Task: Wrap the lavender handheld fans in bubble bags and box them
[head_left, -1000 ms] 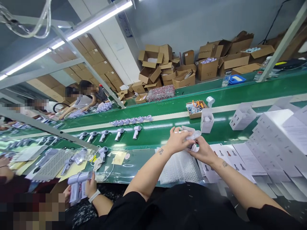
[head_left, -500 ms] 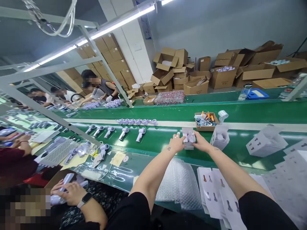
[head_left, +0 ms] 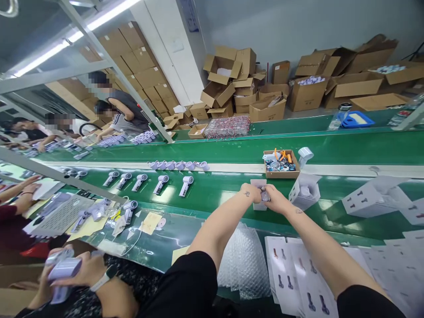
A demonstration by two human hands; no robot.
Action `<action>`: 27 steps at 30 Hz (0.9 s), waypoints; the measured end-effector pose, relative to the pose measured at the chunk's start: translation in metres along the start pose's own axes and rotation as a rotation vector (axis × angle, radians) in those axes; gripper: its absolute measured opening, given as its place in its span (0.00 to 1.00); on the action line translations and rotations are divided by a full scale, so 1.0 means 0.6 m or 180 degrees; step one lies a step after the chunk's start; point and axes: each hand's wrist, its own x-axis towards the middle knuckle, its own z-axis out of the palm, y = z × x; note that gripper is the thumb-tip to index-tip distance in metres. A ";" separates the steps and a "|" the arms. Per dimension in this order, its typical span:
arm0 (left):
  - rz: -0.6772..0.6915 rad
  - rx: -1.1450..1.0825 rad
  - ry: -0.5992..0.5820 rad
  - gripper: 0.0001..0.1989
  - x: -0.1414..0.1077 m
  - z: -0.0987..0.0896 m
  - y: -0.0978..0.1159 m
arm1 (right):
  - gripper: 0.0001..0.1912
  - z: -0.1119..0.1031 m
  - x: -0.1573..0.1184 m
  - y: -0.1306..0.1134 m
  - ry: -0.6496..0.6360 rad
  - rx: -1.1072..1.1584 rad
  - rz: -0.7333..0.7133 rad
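Both hands on a small white box at frame centre.
Left hand (head_left: 253, 192) and right hand (head_left: 275, 199) clamp their fingers on the box (head_left: 259, 194), which stands on the green belt (head_left: 215, 190); an open box (head_left: 304, 191) lies just right.

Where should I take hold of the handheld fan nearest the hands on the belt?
Grip the pale lilac handheld fan by its slim straight handle, coming from above. It lies flat on the green conveyor belt, handle toward you, its bulky round head at the far end, with clear gaps either side.
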 end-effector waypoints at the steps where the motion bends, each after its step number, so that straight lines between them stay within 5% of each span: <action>1: 0.0057 0.0062 -0.0047 0.16 0.002 -0.008 0.004 | 0.26 -0.003 -0.002 0.003 0.0015 -0.0018 0.0061; 7: 0.0491 0.0488 -0.0188 0.16 -0.026 -0.057 -0.024 | 0.30 -0.017 0.007 0.022 0.0244 -0.0067 0.0476; 12: 0.0868 0.0062 0.0137 0.17 -0.087 -0.027 -0.062 | 0.32 -0.004 0.036 0.025 0.0230 -0.0055 0.0403; 19: 0.0683 -0.0780 0.0194 0.12 -0.245 0.112 -0.095 | 0.39 -0.025 0.027 0.009 -0.0031 -0.0209 0.0423; 23: 0.0826 0.0240 0.0341 0.11 -0.339 0.241 -0.069 | 0.39 -0.056 0.007 -0.050 0.0155 -0.0856 0.0633; 27: 0.1523 0.1276 0.0284 0.18 -0.376 0.349 -0.060 | 0.31 -0.070 -0.026 -0.144 0.0029 -0.1097 0.0316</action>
